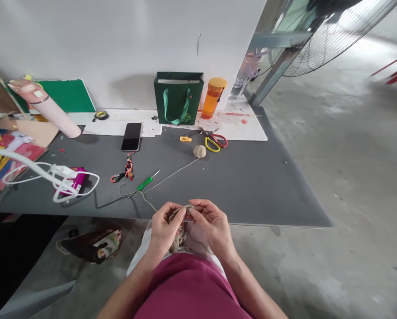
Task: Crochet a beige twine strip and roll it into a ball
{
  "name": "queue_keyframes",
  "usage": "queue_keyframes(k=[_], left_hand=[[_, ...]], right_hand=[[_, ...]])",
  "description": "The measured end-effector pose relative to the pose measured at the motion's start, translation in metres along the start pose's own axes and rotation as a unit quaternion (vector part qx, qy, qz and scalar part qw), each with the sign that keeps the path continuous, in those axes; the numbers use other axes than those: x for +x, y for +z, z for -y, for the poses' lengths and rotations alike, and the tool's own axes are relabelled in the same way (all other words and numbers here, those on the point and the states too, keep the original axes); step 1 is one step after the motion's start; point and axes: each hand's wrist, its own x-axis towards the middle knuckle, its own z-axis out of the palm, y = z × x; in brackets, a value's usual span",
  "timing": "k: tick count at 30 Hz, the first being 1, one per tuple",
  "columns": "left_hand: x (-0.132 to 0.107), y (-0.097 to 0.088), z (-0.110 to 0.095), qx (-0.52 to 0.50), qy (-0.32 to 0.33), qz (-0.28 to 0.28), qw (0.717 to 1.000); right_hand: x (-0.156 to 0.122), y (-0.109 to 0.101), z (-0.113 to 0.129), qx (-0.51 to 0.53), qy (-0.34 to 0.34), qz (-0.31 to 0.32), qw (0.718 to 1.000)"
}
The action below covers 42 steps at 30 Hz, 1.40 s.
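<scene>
At the table's front edge, my left hand (pixel 165 223) and my right hand (pixel 214 223) pinch a beige-grey yarn piece (pixel 177 243) between thumbs and fingers. The piece looks knitted or crocheted, and its loose part hangs down over my lap; my fingers hide much of its upper edge. Beyond my left hand, a green-handled crochet hook (pixel 145 183) lies on the table, its thin metal tip pointing away to the right. A strand runs from my left hand past the hook's handle. Further back sits a small beige yarn ball (pixel 199 151) with a thread trailing towards the hook.
Scissors (pixel 215 142) with red and yellow handles lie behind the ball. A phone (pixel 131 137), a beaded cord (pixel 127 170) and white cables (pixel 64 181) occupy the left side of the grey table (pixel 261 186). A green paper bag (pixel 178 99) and orange bottle (pixel 212 98) stand at the back.
</scene>
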Motion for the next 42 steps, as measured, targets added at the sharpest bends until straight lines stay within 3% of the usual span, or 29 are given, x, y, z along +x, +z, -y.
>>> queue_keyframes(k=[8, 13, 17, 25, 28, 37, 42], left_hand=[[-0.001, 0.001, 0.002, -0.016, -0.001, -0.018, 1.000], [-0.001, 0.003, 0.005, -0.013, 0.010, -0.035, 0.999], [-0.002, 0.003, 0.007, -0.015, 0.011, -0.030, 0.999], [-0.004, 0.000, 0.000, -0.025, 0.002, -0.009, 1.000], [-0.003, 0.000, -0.002, -0.034, -0.004, -0.007, 0.999], [-0.003, 0.002, 0.002, -0.073, -0.033, 0.005, 0.997], [-0.002, 0.002, 0.002, -0.091, -0.048, 0.014, 0.995]], right_hand=[[0.000, 0.001, -0.003, 0.060, 0.048, -0.002, 0.997], [-0.002, 0.001, -0.005, 0.022, 0.006, -0.015, 1.000], [-0.003, 0.001, -0.005, 0.006, -0.011, 0.008, 1.000], [0.003, 0.000, 0.000, 0.078, 0.079, 0.065, 0.992], [0.003, 0.000, 0.001, 0.074, 0.086, 0.056, 0.992], [0.002, 0.001, -0.007, -0.012, 0.016, 0.005, 1.000], [-0.001, -0.003, -0.018, -0.130, -0.077, -0.024, 0.988]])
